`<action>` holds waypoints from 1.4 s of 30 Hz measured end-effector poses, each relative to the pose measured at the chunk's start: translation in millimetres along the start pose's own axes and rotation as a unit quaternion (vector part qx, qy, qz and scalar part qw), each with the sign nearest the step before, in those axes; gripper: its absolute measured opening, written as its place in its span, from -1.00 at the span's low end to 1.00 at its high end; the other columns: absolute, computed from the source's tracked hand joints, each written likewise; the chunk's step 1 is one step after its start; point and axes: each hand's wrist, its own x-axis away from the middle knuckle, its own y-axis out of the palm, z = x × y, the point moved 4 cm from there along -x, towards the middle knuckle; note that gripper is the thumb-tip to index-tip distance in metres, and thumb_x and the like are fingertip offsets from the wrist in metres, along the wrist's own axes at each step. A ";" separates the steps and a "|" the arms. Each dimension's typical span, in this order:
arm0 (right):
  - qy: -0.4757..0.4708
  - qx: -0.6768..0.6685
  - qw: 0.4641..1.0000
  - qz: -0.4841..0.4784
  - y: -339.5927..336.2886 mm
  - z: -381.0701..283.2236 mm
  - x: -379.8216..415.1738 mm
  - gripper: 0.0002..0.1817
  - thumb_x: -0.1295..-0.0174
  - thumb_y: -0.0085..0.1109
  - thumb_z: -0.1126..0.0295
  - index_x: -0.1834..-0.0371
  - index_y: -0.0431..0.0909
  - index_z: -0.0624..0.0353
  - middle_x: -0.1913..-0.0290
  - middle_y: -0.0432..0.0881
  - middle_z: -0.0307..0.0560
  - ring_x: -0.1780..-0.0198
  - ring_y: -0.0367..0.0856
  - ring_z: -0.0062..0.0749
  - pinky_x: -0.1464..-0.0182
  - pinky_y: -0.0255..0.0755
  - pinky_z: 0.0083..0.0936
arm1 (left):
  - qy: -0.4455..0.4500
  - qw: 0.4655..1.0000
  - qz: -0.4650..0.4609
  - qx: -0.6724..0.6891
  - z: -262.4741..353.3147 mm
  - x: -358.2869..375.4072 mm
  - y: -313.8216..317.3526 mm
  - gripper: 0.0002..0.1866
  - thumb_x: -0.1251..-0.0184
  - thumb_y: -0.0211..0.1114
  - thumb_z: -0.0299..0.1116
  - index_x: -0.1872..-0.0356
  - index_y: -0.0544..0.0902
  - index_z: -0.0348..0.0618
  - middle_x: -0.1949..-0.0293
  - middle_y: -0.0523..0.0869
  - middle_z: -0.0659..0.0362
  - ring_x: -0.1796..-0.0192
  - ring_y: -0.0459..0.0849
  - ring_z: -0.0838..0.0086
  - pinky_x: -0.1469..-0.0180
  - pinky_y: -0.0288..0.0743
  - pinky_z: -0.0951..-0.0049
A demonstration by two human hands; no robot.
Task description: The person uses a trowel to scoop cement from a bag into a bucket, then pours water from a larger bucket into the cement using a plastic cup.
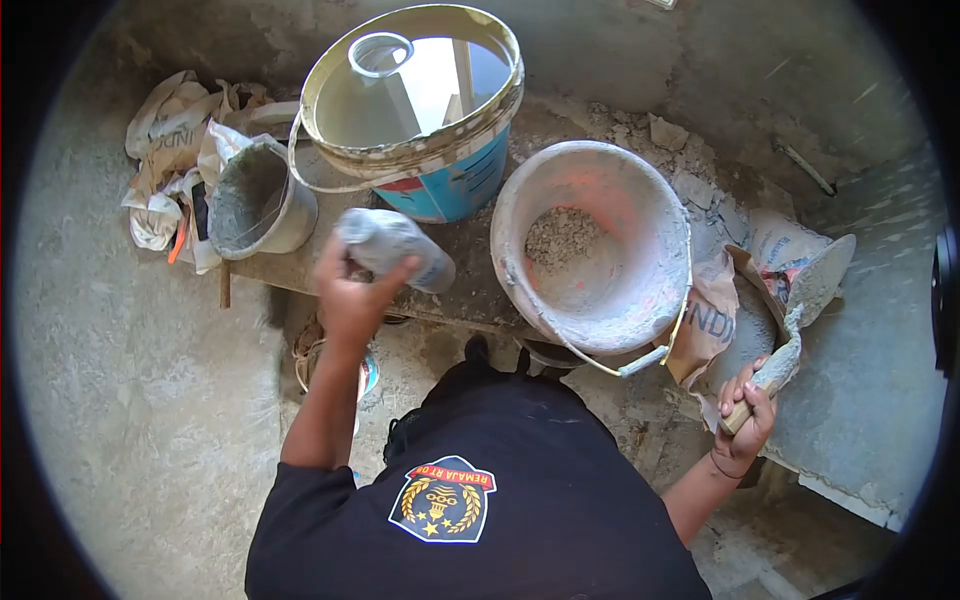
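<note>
My left hand (355, 290) is closed around a dusty grey plastic bottle (408, 252), held tilted in front of the big water bucket (445, 185). My right hand (745, 415) grips the wooden handle of a trowel (818, 280). Its cement-coated blade is up by an opened cement bag (705, 320) at the right. Between the hands stands a whitish pail (650, 215) with grey, crumbly powder (572, 240) at its bottom and its wire handle hanging toward me. A round clear cup (380, 55) sits in the bucket's water.
A smaller grey bucket (262, 200) stands at the left, beside crumpled cement sacks (165, 135). Rubble (665, 132) lies along the back wall behind the pail. A bare wall (880, 400) bounds the right side.
</note>
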 end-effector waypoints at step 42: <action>0.053 -0.033 0.995 0.072 -19.3 15.7 2.2 -0.64 -0.11 0.09 0.52 0.00 0.30 0.27 0.42 0.43 -0.09 0.62 0.41 -0.46 0.59 0.34 -0.61 | 0.387 0.781 -0.376 -0.315 14.3 30.3 153.0 -0.47 0.24 0.53 -0.22 0.06 0.69 0.13 -0.31 0.52 0.19 -0.43 0.34 0.15 -0.49 0.02 -0.07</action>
